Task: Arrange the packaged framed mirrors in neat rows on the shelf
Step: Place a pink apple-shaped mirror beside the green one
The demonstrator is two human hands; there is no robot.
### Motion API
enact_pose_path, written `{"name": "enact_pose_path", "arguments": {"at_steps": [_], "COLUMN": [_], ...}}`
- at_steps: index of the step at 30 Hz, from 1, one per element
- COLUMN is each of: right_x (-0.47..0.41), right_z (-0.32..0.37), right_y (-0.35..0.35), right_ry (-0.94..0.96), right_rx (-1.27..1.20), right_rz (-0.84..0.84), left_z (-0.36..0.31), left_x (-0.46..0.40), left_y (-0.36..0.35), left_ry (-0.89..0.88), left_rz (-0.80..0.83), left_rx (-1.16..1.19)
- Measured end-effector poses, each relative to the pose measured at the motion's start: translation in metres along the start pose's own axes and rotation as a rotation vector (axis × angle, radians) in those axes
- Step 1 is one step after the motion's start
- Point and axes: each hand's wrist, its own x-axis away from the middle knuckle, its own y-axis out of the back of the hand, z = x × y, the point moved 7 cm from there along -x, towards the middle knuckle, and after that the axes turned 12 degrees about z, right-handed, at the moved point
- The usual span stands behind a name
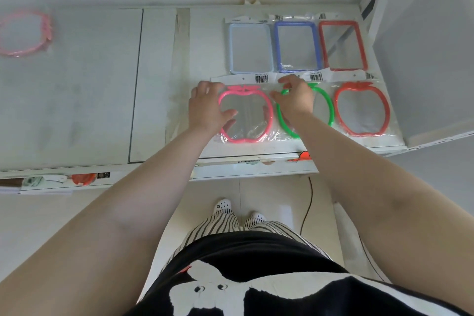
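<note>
Placement of the pink apple-shaped framed mirror in its clear plastic sleeve [245, 114] looks to be the step in hand: we are setting it at the left end of the near row on the white shelf [159, 84]. Our left hand [209, 108] lies on the mirror's left side with fingers spread nearly flat across frame and glass, pressing rather than gripping. Our right hand [295, 97] sits just right of it, over the green apple-shaped framed mirror [324, 108], fingers curled at the packaging between the two; whether it actually pinches the plastic we cannot tell.

Next, we judge, comes a small nudge so the pink mirror's header card lines up with its neighbours and the sleeves do not overlap.

To the right, the red apple-shaped framed mirror [363, 109] closes the near row. Behind it the far row holds three rectangular ones: pale blue [250, 47], deep blue [297, 46] and red [343, 45]. Another pink packaged mirror [24, 33] lies well apart at far left, not yet brought into a row. Glossy sleeves look slippery and crinkled.
</note>
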Motion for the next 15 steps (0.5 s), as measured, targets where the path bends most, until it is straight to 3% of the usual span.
{"name": "enact_pose_path", "arguments": {"at_steps": [7, 11, 15], "right_x": [-0.022, -0.023, -0.019], "right_z": [0.01, 0.0, -0.004], "right_y": [-0.031, -0.041, -0.039], "right_ry": [0.055, 0.053, 0.088], "right_rx": [0.427, 0.566, 0.5], "right_rz": [0.16, 0.209, 0.185], "left_z": [-0.027, -0.022, -0.022], "left_x": [-0.015, -0.019, -0.02], "left_y": [-0.04, -0.047, -0.048], "left_ry": [-0.16, -0.172, -0.17], "left_rz": [0.346, 0.355, 0.357], "left_rx": [-0.227, -0.285, -0.298]}}
